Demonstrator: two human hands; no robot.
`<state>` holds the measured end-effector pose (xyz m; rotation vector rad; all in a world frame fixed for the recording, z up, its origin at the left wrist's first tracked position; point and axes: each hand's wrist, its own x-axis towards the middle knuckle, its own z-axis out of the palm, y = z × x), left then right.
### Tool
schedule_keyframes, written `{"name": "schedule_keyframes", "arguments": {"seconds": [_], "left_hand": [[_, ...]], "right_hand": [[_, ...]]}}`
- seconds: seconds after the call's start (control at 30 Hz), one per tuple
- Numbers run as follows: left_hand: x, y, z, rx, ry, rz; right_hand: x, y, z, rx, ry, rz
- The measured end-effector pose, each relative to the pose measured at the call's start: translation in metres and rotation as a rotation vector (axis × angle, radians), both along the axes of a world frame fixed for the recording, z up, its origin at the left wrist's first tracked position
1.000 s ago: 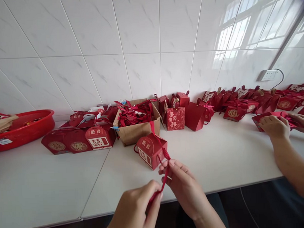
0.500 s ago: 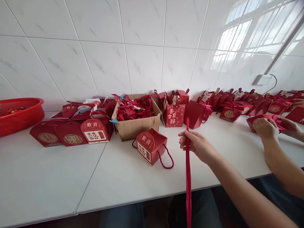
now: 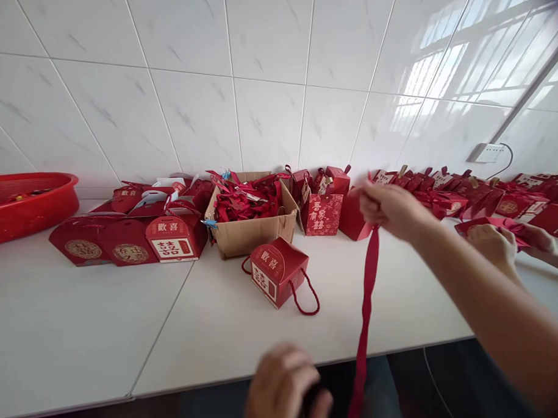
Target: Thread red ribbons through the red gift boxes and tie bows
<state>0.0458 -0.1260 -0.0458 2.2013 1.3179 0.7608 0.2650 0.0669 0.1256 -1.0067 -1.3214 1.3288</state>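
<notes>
My right hand [image 3: 389, 210] is closed round a long dark-red ribbon [image 3: 368, 297], which hangs from it past the table's front edge. Behind that hand stands a red gift box [image 3: 352, 215]. My left hand [image 3: 283, 385] is low in the head view at the table's front edge, smeared by motion. Its fingers look curled, and a dark patch shows beside the thumb; I cannot make out whether it holds anything. Between the hands and the wall, a red gift box with rope handles [image 3: 279, 271] sits on the white table [image 3: 210, 333], apart from both hands.
An open cardboard box [image 3: 257, 234] holds many red ribbons. Red gift boxes [image 3: 129, 243] stand to its left, beyond them a red plastic basin [image 3: 36, 208]. More red boxes line the wall at right, where another person's hands [image 3: 495, 244] work on one.
My right hand has moved up and to the right with the ribbon. My left hand has come into view at the bottom. The box with rope handles has stayed in place.
</notes>
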Motion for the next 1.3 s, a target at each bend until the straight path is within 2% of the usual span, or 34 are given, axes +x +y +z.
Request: {"name": "schedule_keyframes", "arguments": {"seconds": [0.07, 0.1, 0.17, 0.23, 0.3, 0.33, 0.47, 0.53, 0.6, 0.67, 0.77, 0.93, 1.07, 1.3], "left_hand": [[-0.006, 0.026, 0.019, 0.393, -0.087, 0.349], [-0.008, 0.041, 0.028, 0.496, -0.091, 0.470], [-0.011, 0.073, 0.040, 0.504, -0.078, 0.567], [-0.013, 0.098, 0.045, 0.419, -0.040, 0.591], [-0.019, 0.112, 0.045, 0.329, -0.016, 0.556], [-0.023, 0.116, 0.044, 0.289, -0.015, 0.523], [-0.044, 0.113, 0.047, 0.157, -0.023, 0.328], [-0.053, 0.110, 0.053, 0.135, -0.010, 0.253], [-0.059, 0.107, 0.059, 0.133, 0.011, 0.217], [-0.062, 0.106, 0.065, 0.126, 0.035, 0.193], [-0.062, 0.106, 0.072, 0.103, 0.056, 0.179], [-0.056, 0.110, 0.079, 0.133, 0.081, 0.228], [-0.047, 0.118, 0.081, 0.190, 0.143, 0.233], [-0.042, 0.126, 0.082, 0.147, 0.138, 0.219]], "right_hand": [[0.007, 0.015, 0.033, 0.185, -0.200, -0.258], [0.011, 0.022, 0.048, 0.292, -0.264, -0.382], [0.013, 0.034, 0.068, 0.465, -0.301, -0.530], [0.008, 0.039, 0.071, 0.536, -0.313, -0.543], [-0.003, 0.037, 0.053, 0.500, -0.354, -0.411], [-0.011, 0.033, 0.038, 0.448, -0.403, -0.205], [-0.039, 0.011, -0.032, 0.207, -0.445, 0.292], [-0.047, -0.001, -0.057, 0.077, -0.443, 0.446], [-0.051, -0.009, -0.070, -0.008, -0.422, 0.539], [-0.052, -0.013, -0.075, -0.047, -0.390, 0.579], [-0.053, -0.015, -0.077, -0.054, -0.352, 0.563], [-0.062, -0.011, -0.079, -0.038, -0.343, 0.530], [-0.069, -0.012, -0.076, -0.012, -0.357, 0.573], [-0.073, -0.015, -0.068, 0.019, -0.383, 0.558]]}}
